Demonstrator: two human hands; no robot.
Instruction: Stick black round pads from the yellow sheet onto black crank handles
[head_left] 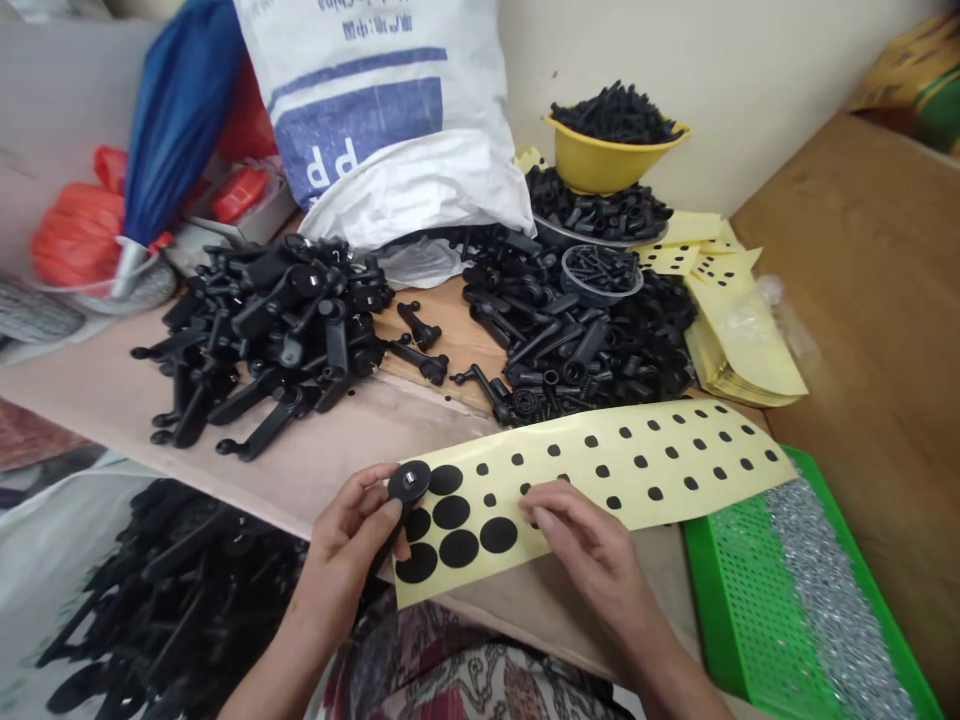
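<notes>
My left fingers (384, 522) pinching a handle (409, 482), half hidden there, right fingers (564, 506) at the sheet (630, 485), can't tell if pinching, some open desk (341, 445) leftward, tray (731, 610) cut off below.

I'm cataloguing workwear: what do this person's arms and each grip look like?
The left grip and right grip are bare hands, no gloves; no ring shows. The left forearm and right forearm are bare too: no sleeve, watch or bracelet in view. Patterned cloth, pale grey and dark red, shows between them.
</notes>
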